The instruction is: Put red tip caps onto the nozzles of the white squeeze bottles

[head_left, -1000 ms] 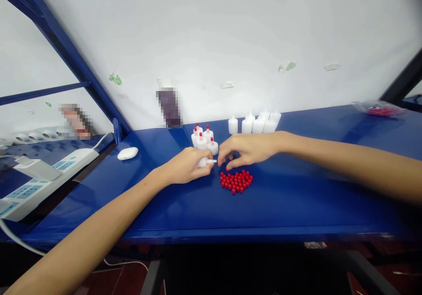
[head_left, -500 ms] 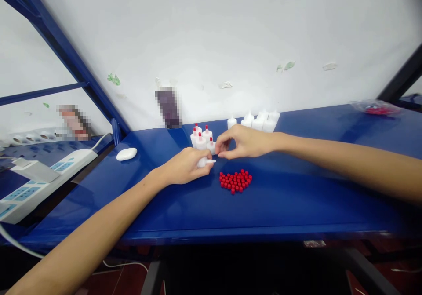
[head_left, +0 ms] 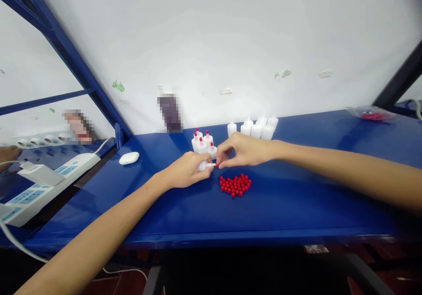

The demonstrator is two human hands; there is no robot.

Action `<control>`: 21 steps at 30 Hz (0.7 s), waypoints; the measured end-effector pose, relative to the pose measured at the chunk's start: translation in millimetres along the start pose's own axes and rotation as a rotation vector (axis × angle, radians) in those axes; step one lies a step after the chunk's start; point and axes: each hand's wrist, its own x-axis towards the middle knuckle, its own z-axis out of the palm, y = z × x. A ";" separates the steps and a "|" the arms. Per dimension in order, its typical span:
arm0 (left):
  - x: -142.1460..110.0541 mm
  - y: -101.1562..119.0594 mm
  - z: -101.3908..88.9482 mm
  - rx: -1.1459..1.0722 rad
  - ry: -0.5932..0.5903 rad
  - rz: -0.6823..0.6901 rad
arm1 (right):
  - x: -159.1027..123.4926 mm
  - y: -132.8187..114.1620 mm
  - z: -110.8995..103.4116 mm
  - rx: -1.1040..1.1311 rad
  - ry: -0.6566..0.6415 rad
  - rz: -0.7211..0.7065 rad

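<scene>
The step in hand looks like fitting a red cap (head_left: 217, 166) onto a bottle's nozzle. The left hand (head_left: 188, 170) is closed around 1 white bottle (head_left: 202, 166), held on its side above the blue table (head_left: 184, 218), with its nozzle (head_left: 210, 165) pointing right. The right hand (head_left: 242, 150) has its thumb and finger pinched together on the red cap, right at the nozzle's tip; whether the cap is already seated, I cannot tell. The next move seems to call for a straight push along the nozzle while the left hand keeps the bottle steady.

Just below the right hand lies a heap of loose caps (head_left: 235, 186). Behind the left hand stand 5 capped bottles (head_left: 201, 146), and farther right, near the wall, a group of bare-tipped bottles (head_left: 245, 129).

In the frame from 1.0 s ago, the right hand is down at the heap's upper edge; 0.5 s ago it hangs just above the nozzle's tip. Now the cap meets the tip, while the left hand's grip looks unchanged.
</scene>
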 end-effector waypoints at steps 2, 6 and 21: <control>-0.1 0.2 -0.3 -0.026 -0.001 0.003 | 1.6 1.3 2.8 -0.002 0.012 -0.008; 0.1 0.8 -1.1 -0.051 0.005 -0.013 | 3.3 4.6 8.2 0.029 0.034 -0.023; 0.6 -2.8 2.0 -0.065 0.068 -0.044 | -4.3 2.6 27.2 0.189 0.234 0.036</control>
